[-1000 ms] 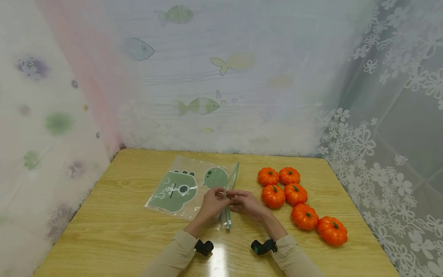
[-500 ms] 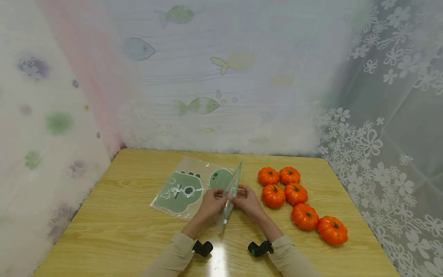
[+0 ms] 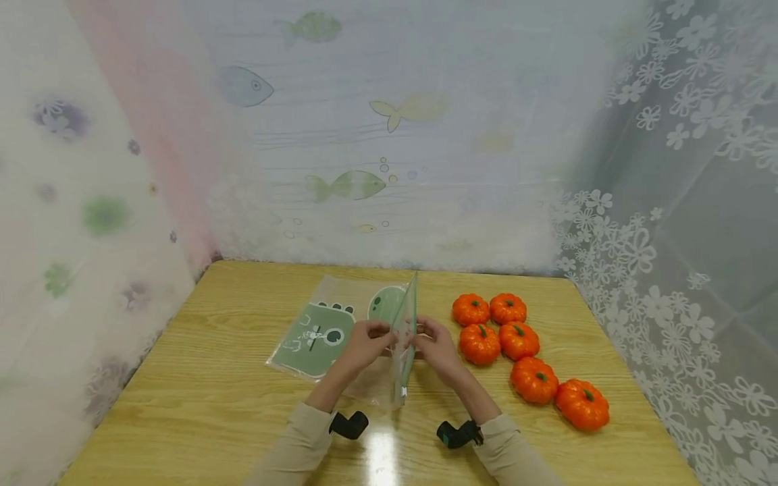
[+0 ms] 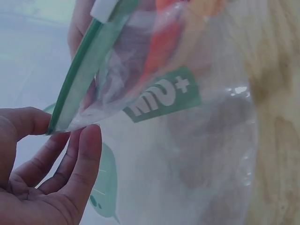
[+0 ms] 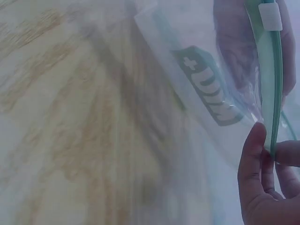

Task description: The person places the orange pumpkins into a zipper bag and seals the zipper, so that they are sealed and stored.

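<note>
A clear plastic bag [image 3: 313, 337] printed with green cartoon shapes lies on the table, its green-edged opening raised upright between the two hands. My left hand [image 3: 367, 345] pinches one side of that rim, and my right hand [image 3: 439, 351] pinches the other. The left wrist view shows thumb and fingers of the left hand [image 4: 56, 173] on the green strip [image 4: 77, 79], near a white slider [image 4: 104, 8]. In the right wrist view the right hand [image 5: 269, 183] holds the strip below the white slider [image 5: 270, 17].
Several orange pumpkins [image 3: 479, 344] stand in a group on the table [image 3: 200, 378], to the right of the right hand; the closest one [image 3: 582, 405] is at the front right. Patterned curtains [image 3: 389, 223] hang behind the table and at both sides.
The bag has shifted slightly to the right on the table, with its rim still held upright. Both hands have changed their hold along the rim and now sit slightly farther from me.
</note>
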The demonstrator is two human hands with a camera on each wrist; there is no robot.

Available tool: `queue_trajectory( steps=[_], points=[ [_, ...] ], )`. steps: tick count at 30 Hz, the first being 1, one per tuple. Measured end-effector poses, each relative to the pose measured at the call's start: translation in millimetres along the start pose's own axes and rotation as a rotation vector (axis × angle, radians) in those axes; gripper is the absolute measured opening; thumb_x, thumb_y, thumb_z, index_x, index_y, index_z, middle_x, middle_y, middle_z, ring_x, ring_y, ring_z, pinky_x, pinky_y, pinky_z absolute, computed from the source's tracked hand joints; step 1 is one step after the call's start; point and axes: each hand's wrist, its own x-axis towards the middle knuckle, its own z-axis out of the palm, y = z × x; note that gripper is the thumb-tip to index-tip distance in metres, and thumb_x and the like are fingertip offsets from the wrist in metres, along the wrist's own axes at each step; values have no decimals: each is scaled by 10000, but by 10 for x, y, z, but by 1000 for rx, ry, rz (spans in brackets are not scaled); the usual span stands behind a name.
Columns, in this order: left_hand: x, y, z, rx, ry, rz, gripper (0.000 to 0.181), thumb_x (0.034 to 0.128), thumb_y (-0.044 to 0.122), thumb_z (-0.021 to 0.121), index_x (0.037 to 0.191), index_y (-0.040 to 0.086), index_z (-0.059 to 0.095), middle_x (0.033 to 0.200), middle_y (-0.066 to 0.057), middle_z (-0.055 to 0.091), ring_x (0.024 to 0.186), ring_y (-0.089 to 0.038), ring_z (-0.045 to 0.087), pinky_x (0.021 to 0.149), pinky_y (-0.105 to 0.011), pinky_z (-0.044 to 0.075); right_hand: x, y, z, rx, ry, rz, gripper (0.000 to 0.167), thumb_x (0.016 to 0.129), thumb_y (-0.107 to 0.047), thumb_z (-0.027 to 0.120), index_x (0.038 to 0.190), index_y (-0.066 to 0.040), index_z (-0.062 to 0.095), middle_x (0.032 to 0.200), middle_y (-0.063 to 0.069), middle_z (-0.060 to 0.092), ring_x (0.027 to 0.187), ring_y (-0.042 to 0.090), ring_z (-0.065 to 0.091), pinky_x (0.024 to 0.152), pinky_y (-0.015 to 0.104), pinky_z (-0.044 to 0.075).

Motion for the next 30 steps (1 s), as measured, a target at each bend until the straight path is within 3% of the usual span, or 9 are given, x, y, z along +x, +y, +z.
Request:
queue_trajectory(
  steps=[5,11,17,25,30],
  points=[
    [5,126,-50,-32,28,16,349,973,27,650,1289,-115,602,1086,-269,684,895,-283,721,788,-386,642,-22,-173,12,-20,-1,-32,354,1053,-124,572,1361,51,567,1155,196,648,852,140,655,751,332,633],
    [-15,313,-104,-74,16,33,371,1018,-9,537,1368,-130,535,1115,-279,681,851,-175,704,774,-321,633,-22,-397,12,-53,-58,-58,351,1071,-148,543,1365,43,568,1230,229,612,863,134,685,772,351,640],
    [-37,478,-135,-81,14,61,262,1035,61,574,1242,-93,620,1066,-253,684,783,-159,680,697,-270,617,-40,-652,4,-118,-85,-133,335,1054,-126,575,1345,38,590,1115,204,609,839,165,706,773,379,647],
    [-14,581,-174,-54,48,157,178,1008,137,659,1042,-36,682,819,-31,669,657,-111,601,591,-232,543,-52,-806,91,-88,-106,-130,390,1007,-108,651,1368,18,576,1156,193,607,940,201,735,815,404,641],
    [-6,615,-228,-60,40,160,218,1056,128,572,1046,-79,638,815,-69,630,671,-122,604,611,-231,561,-41,-823,146,-88,-73,-135,367,1007,-29,612,1367,28,571,1151,216,623,863,120,707,778,325,640]
  ],
)
